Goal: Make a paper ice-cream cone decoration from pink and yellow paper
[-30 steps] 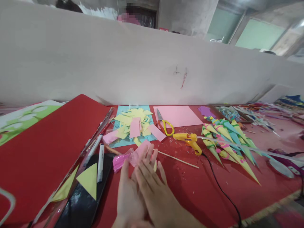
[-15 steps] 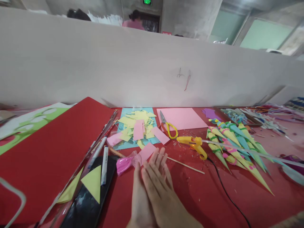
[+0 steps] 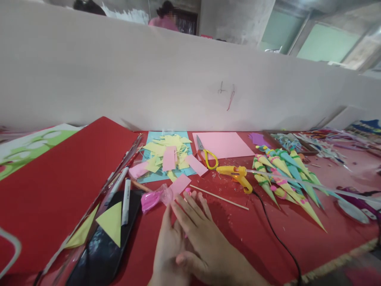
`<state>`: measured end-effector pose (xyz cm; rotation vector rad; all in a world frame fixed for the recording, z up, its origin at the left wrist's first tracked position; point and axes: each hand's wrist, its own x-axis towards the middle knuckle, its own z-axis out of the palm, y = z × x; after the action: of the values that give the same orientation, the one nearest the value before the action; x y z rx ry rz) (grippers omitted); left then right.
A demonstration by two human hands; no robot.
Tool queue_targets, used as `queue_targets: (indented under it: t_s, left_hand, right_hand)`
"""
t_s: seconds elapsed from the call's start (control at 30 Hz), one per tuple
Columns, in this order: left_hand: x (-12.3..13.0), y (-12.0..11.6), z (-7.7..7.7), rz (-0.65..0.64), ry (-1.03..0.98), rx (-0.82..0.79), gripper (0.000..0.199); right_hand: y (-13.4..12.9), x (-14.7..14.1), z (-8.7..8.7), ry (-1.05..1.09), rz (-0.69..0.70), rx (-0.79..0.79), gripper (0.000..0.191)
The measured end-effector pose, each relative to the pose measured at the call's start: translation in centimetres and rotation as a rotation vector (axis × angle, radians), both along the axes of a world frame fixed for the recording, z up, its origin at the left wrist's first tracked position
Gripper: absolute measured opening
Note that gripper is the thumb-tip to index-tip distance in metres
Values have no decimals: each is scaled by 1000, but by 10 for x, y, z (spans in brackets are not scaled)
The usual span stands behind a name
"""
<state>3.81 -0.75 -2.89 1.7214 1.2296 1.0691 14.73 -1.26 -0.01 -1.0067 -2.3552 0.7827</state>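
My left hand [image 3: 169, 246] lies palm up under my right hand [image 3: 202, 234], fingers of both stretched out and palms laid together. Bits of pink clay [image 3: 188, 191] peek out past the fingertips and between the hands; most of it is hidden. Just left of the fingertips lies a bright pink packet of clay [image 3: 151, 200] in clear plastic. A pink paper piece [image 3: 180, 184] and a thin wooden stick [image 3: 220, 197] lie just beyond the fingers.
A yellow glue gun [image 3: 236, 174] with a long glue stick and cord lies right of centre, near scissors [image 3: 210, 159]. Decorated paper cones [image 3: 285, 171] are piled at right. Paper scraps [image 3: 166, 149] lie behind; markers [image 3: 126, 202] rest on a black case [image 3: 101, 246] at left.
My right hand has slid across my left and turned, its thumb now showing, and pink clay has come into sight between them. The view has shifted slightly.
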Motion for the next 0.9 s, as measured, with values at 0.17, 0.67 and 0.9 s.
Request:
queue_targets:
  t_s: [0.17,0.67,0.9]
  left_hand:
    - [-19,3,36,48,181,28,48]
    - [-21,6,57,158,-1085,-589,52]
    - [-43,22,38,163,-164,-211,28]
  right_hand:
    - [-11,-9,-10,106,-4,34,56]
    - [-18,-10,6,538,-348,163,16]
    - [-2,30,26,503,-410,72,15]
